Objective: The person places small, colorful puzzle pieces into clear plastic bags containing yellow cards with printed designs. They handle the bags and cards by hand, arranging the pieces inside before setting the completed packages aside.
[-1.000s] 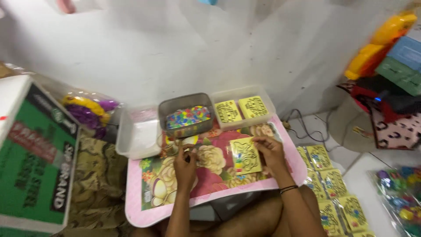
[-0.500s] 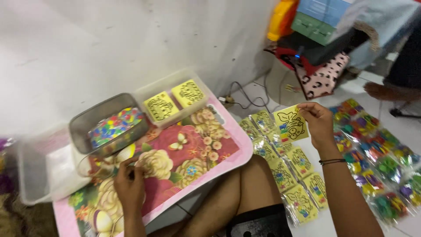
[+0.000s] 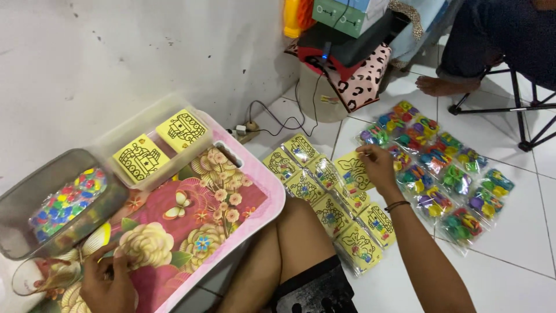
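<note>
Yellow card packet (image 3: 354, 171) pinched in the right hand's (image 3: 377, 167) fingers, touching the floor rows of yellow packets (image 3: 330, 211); bead bags (image 3: 440, 177) just beyond. Left hand (image 3: 110, 282) rests curled on the floral tray (image 3: 226, 197), holding nothing I can see, near the bead tub (image 3: 58, 203).

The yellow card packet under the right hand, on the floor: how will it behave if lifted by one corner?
The yellow card packet looks thin and flat, so probably light and a bit bendy. Its clear wrap shines, so it may slip in the right hand. It overlaps neighbouring packets, which might shift too.
</note>
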